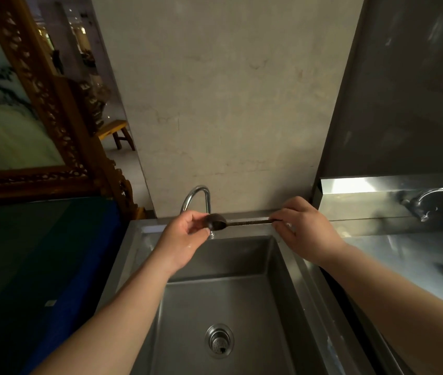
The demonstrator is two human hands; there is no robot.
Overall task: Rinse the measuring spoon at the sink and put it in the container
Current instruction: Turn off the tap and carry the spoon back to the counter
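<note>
A dark measuring spoon with a round bowl and a long thin handle is held level over the back of the steel sink. My right hand pinches the end of the handle. My left hand has its fingers around the spoon's bowl, just under the spout of the curved chrome tap. Whether water runs from the tap cannot be told. The container is not in view.
The sink basin has a round drain strainer in its floor. A second steel counter with another tap lies to the right. A dark blue-edged surface is on the left. A beige wall stands behind the sink.
</note>
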